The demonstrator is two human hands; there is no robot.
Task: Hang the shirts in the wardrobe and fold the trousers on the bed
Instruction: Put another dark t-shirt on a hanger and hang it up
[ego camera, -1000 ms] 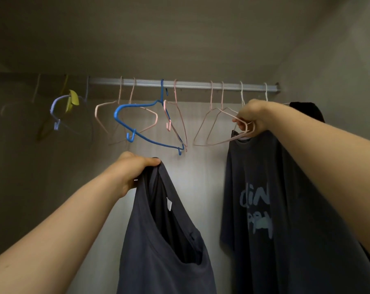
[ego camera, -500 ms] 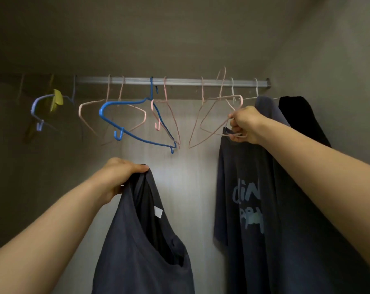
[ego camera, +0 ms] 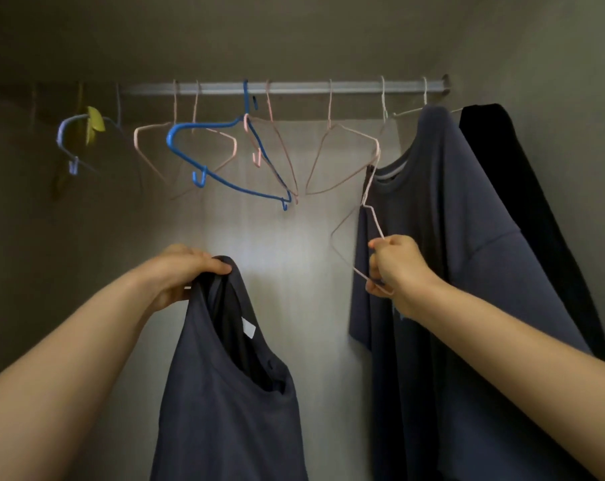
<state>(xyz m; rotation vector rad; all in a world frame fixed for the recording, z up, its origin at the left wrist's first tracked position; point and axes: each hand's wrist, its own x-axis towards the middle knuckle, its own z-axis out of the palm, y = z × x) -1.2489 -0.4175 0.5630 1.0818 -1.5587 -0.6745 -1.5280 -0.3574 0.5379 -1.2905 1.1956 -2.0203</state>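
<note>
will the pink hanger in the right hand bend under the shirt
Likely light: the right hand pinches the pink hanger. Its thin wire may flex slightly. The shirt hangs limp from the left hand, so probably little load.

Right hand (ego camera: 396, 269) came down from rail (ego camera: 294, 87), lifting pink wire hanger (ego camera: 374, 216) clear of it. Hanger, gripped a second earlier up among the others, was held tilted on end in front of hung grey T-shirt (ego camera: 450, 203). Forearm now covered T-shirt's print. Left hand (ego camera: 186, 272) with dark shirt (ego camera: 224, 394) sank slightly lower beneath blue hanger (ego camera: 224, 182).
</note>
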